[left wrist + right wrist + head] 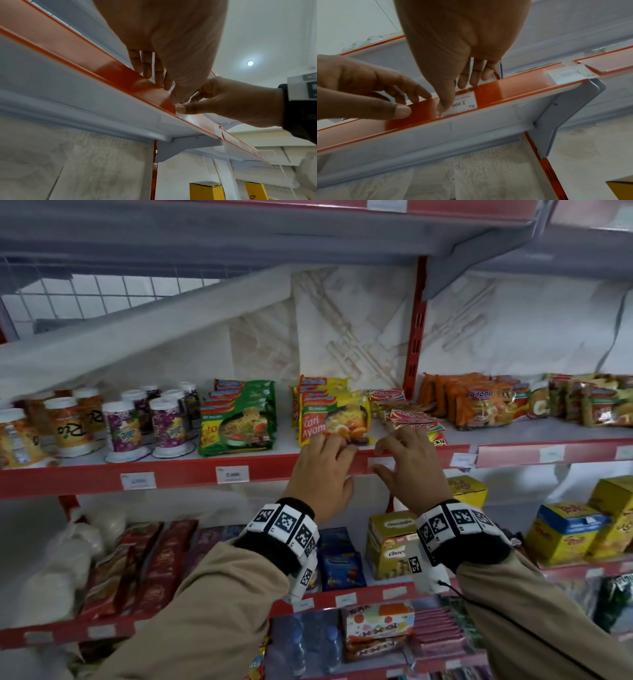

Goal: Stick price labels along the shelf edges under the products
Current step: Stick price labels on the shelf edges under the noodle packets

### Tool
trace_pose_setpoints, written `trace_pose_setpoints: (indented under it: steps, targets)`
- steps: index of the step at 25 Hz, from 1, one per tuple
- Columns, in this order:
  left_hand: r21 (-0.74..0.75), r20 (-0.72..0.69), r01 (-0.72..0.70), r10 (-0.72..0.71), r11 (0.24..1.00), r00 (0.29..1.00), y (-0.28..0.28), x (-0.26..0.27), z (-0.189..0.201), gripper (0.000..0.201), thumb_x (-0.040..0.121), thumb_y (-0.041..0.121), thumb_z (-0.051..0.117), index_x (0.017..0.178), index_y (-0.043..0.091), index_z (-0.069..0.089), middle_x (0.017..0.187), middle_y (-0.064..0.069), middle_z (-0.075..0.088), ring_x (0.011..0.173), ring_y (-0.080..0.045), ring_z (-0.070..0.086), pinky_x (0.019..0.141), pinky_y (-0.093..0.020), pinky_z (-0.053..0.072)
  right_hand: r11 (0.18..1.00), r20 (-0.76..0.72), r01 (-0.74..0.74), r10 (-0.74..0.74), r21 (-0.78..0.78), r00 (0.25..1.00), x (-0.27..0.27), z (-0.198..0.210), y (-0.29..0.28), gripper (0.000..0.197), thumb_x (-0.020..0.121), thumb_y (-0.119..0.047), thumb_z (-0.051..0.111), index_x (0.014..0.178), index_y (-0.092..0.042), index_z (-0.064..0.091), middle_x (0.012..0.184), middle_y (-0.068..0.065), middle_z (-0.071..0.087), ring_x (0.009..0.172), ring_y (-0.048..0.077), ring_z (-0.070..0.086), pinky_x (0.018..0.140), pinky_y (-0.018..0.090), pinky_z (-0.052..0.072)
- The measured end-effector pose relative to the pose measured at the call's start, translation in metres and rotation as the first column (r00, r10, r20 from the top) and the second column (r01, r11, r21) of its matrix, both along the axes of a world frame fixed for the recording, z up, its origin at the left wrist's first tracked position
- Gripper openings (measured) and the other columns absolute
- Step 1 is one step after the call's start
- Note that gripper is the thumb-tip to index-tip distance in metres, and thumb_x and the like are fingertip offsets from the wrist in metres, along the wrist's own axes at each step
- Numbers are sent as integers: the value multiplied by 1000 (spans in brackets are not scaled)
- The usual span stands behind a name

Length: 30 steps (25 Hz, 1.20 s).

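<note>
A white price label [381,463] marked "Rp 2.000" [467,99] lies on the red shelf edge [191,470] below the yellow Kari Ayam noodle packs [334,419] and red sachets [411,416]. My right hand [400,465] is at the label: its thumb [444,106] presses the label's left end against the strip, and its fingers reach over the top lip. My left hand [337,463] rests just left of it, fingers on the lip and thumb [400,111] flat on the bare red strip [505,92]. From the left wrist, both thumbs meet at the strip [120,75].
Other labels are stuck on the edge at the left [138,481], [232,474] and right [462,459], [551,454]. Green noodle packs [239,419] and drink cups [120,426] fill the shelf. Yellow boxes [390,546] stand on the shelf below. A grey bracket [556,121] supports the shelf.
</note>
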<state>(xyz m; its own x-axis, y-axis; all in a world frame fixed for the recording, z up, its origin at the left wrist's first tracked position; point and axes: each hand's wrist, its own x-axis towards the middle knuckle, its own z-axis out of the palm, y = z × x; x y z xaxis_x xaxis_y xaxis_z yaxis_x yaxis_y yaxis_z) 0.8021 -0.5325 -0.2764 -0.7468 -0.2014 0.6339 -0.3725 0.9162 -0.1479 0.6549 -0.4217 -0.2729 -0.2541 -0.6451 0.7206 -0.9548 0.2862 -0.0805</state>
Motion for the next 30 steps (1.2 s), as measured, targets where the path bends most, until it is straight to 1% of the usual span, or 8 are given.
trace_pose_setpoints:
  steps: [7,12,17,22,24,26,27,30]
  targets:
    - [4,-172,64,-62,998,983,6,-13,-5,22,84,13,60,104,6,63,100,-11,57,93,-29,50,79,-36,43,988,-12,-148,148,-35,989,-13,-7,1,25,74,-15,77,93,-5,64,93,14,60,91,34,54,75,41,46]
    - [62,-178,10,1,998,984,15,-20,-3,17,82,15,60,97,7,61,97,-10,56,91,-27,48,75,-37,43,977,-83,-213,210,-25,974,-15,-4,5,19,74,-7,76,90,-4,66,86,14,63,82,35,56,68,39,47]
    - [98,-191,-15,34,995,981,20,-21,-4,14,81,15,62,94,9,59,95,-8,56,88,-26,48,72,-37,44,982,-159,-186,190,35,969,-12,-4,3,15,78,-13,71,88,-4,62,85,14,57,78,32,51,68,40,43]
    - [64,-160,7,3,998,987,12,-14,-5,15,92,21,59,101,10,62,98,-6,58,90,-24,52,69,-34,44,962,77,-266,261,66,962,-19,5,0,10,85,-17,62,92,-10,61,90,9,58,87,29,51,78,39,41]
    - [125,-190,40,-16,991,982,10,-14,-5,16,95,23,55,101,10,63,98,-5,58,91,-23,53,69,-34,45,924,274,-374,380,-78,883,-23,11,1,4,86,-13,63,89,-14,61,81,-2,61,82,21,59,75,30,48]
    - [207,-231,70,-21,976,973,10,-16,-5,21,98,26,50,102,10,63,99,-5,59,93,-23,53,72,-38,46,885,404,-371,460,-282,791,-24,15,2,16,85,-5,64,93,-18,60,77,-10,60,73,5,61,65,14,49]
    - [238,-248,77,-16,968,969,11,-17,-5,26,99,29,47,104,10,64,99,-5,59,93,-23,53,74,-38,46,865,460,-359,493,-351,738,-23,16,3,21,85,-3,64,98,-19,61,78,-9,62,72,2,62,64,14,50]
    - [282,-291,85,1,956,957,13,-17,-6,37,99,38,42,112,10,63,103,-5,61,96,-21,53,77,-33,45,806,612,-377,592,-457,524,-15,15,2,24,86,-2,65,103,-18,61,84,2,65,79,14,67,71,29,55]
